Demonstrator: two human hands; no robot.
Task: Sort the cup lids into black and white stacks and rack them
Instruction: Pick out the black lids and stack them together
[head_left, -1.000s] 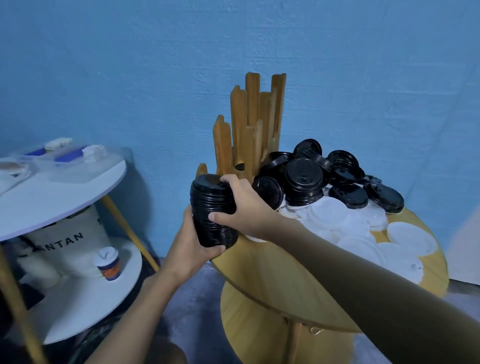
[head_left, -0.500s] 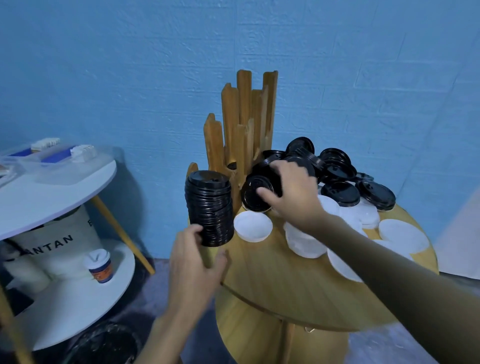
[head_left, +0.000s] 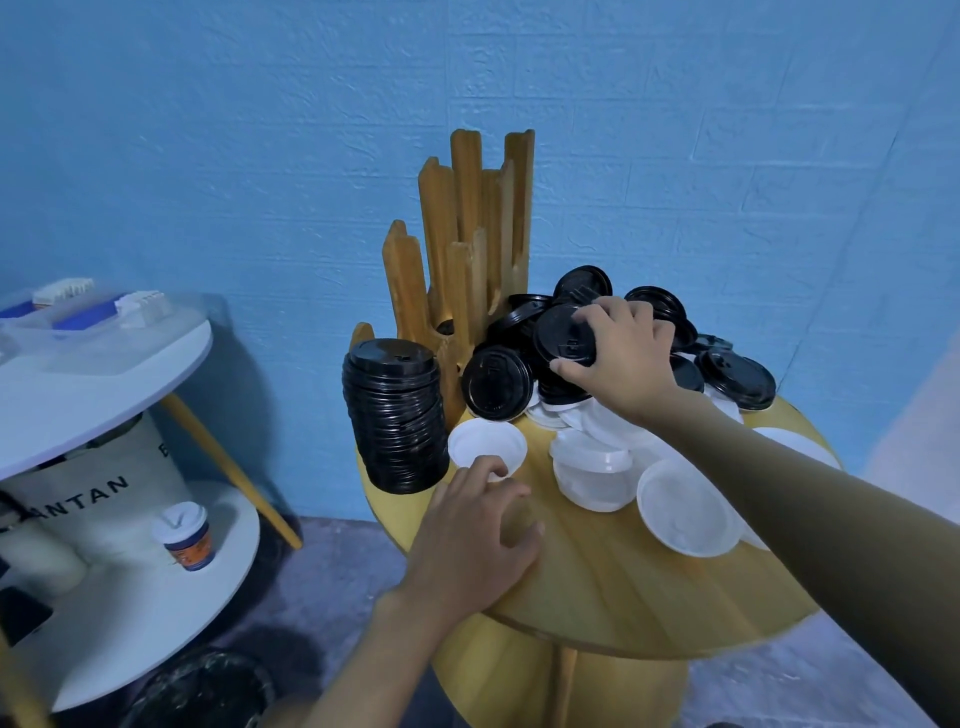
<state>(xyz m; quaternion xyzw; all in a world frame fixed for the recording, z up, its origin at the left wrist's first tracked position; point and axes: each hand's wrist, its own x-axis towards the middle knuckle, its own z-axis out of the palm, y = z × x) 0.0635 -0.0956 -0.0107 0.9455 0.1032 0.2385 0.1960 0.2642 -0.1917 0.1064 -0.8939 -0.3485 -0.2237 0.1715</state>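
Right hand grasping black lid atop pile: lift clean, seat squarely on stack. Left hand relaxed, empty, at bench edge: use it steadying stack

Right hand grips a black lid atop the pile; left hand rests on the wooden table beside the black stack.

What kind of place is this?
Probably a coffee shop's back corner, or a drinks stall: heaps of loose black lids and white lids on a round wooden table, a wooden lid rack, and a lidded paper cup nearby.
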